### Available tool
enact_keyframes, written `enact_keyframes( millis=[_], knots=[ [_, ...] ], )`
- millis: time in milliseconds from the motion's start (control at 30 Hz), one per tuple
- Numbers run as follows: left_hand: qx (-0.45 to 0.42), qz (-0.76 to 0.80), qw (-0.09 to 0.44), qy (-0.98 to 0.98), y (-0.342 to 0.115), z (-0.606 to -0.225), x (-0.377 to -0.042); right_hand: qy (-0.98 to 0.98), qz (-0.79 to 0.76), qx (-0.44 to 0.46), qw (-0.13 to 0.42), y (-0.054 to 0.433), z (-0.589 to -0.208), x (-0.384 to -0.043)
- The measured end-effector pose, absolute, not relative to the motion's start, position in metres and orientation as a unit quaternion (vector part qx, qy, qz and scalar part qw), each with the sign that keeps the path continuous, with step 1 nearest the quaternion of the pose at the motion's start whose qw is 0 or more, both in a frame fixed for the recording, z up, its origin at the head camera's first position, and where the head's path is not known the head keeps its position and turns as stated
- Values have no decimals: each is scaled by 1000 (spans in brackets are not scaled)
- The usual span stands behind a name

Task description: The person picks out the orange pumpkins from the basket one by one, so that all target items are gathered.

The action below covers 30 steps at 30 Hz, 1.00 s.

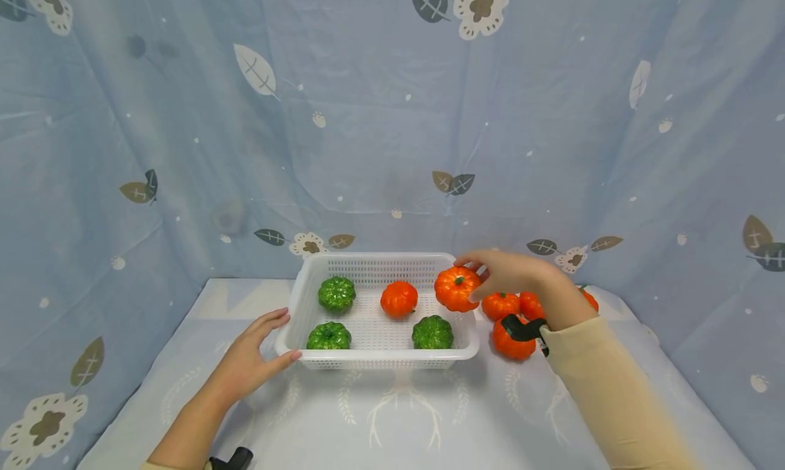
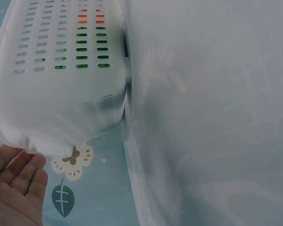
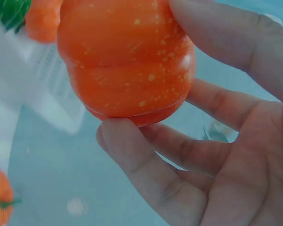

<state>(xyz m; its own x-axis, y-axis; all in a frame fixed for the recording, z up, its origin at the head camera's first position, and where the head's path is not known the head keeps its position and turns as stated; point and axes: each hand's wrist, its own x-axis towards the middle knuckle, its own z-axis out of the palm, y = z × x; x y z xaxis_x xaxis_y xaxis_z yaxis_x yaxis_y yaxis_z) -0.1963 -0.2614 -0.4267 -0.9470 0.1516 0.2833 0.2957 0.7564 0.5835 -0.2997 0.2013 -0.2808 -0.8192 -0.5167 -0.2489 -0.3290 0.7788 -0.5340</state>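
My right hand (image 1: 499, 272) pinches an orange toy pumpkin (image 1: 456, 289) between thumb and fingers, above the right end of a white plastic basket (image 1: 374, 354). Close up in the right wrist view, the same pumpkin (image 3: 127, 61) has yellow specks. At the basket's left end, my left hand (image 1: 251, 357) touches the rim with its fingers spread. Its fingers (image 2: 26, 169) meet the rim's underside in the left wrist view. Inside the basket lie an orange pumpkin (image 1: 398, 300) and three green pumpkins, at the back left (image 1: 336, 294), front left (image 1: 329, 336) and front right (image 1: 433, 332).
Several orange pumpkins (image 1: 514, 338) lie on the table right of the basket, partly hidden behind my right forearm. A pale patterned cloth (image 1: 398, 415) covers the table. Blue printed curtains (image 1: 380, 116) hang behind and at both sides.
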Motion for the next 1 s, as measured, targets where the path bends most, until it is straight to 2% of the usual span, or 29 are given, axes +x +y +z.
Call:
enact_keyframes(
  millis=[367, 733, 1000],
  knots=[
    [-120, -335, 108, -928, -261, -427, -196, 929, -257, -211, 164, 274, -292, -272],
    [-113, -328, 99, -933, -261, -428, -197, 940, -271, -174, 112, 330, -333, -251],
    [-111, -327, 100, -933, -261, -428, -196, 941, -291, -130, 118, 363, -363, -245]
  ],
)
